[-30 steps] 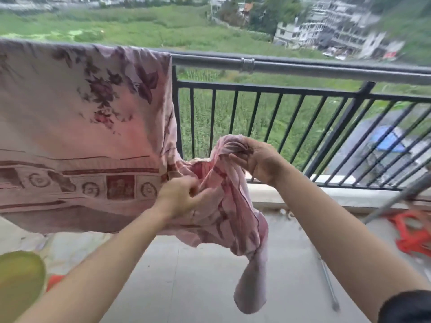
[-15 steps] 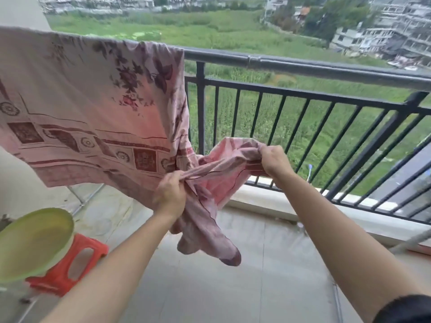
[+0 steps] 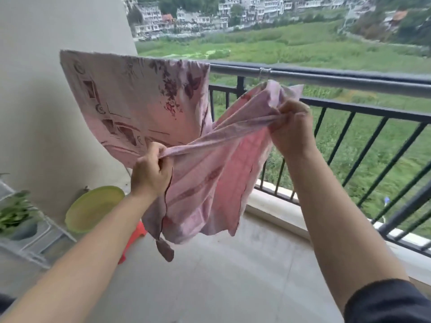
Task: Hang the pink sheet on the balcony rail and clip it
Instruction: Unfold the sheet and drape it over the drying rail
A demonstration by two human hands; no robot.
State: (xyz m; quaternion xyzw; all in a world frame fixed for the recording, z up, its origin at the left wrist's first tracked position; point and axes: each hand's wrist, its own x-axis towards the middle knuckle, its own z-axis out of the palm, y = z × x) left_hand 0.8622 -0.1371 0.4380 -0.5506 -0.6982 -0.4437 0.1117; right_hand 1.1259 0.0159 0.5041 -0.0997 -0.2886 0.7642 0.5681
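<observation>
sheet (image 3: 144, 101) hangs only half done. its left part lies over the left end of the rail (image 3: 349, 78). the rest is bunched up and pulled tight between both hands, just below the rail. left hand (image 3: 150, 173) has its fingers curled tight on the edge, low down. right hand (image 3: 291, 129) pinches the edge higher up, near the rail. i think this is the spreading step. next, the right hand should lift its end over the bare rail, pull it flat, then clip it.

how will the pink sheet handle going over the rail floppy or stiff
Likely floppy: the sheet sags and bunches between left hand and right hand. Probably light; daylight glows through it. Might slip off the smooth rail unclipped.
</observation>
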